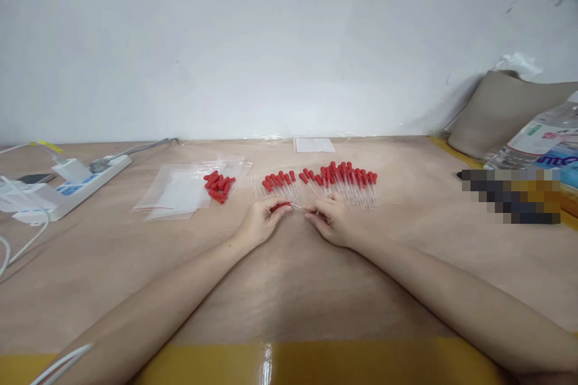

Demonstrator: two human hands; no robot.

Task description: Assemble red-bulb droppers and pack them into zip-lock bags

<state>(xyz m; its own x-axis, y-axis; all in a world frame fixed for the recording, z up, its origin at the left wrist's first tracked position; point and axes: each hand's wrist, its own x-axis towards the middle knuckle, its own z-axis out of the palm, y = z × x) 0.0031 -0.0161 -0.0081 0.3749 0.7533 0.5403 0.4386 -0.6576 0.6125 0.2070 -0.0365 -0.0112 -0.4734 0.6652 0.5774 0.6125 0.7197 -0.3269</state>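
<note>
My left hand (264, 217) pinches a red rubber bulb (280, 207) in the middle of the table. From the bulb a clear dropper tube (296, 207) points right, and the fingers of my right hand (333, 219) are closed on its far end. Just behind my hands lie rows of droppers with red bulbs, a smaller group (277, 181) to the left and a larger one (347, 177) to the right. A pile of loose red bulbs (219, 185) rests on clear zip bags (174, 191) left of my left hand.
At the far left is a white power strip (90, 186) with plugs, a phone (36, 179) and cables. A small zip bag (313, 145) lies by the wall. On the right are a plastic bottle (528, 141), a grey-brown rolled sheet (510, 102) and a pixelated object (512, 195).
</note>
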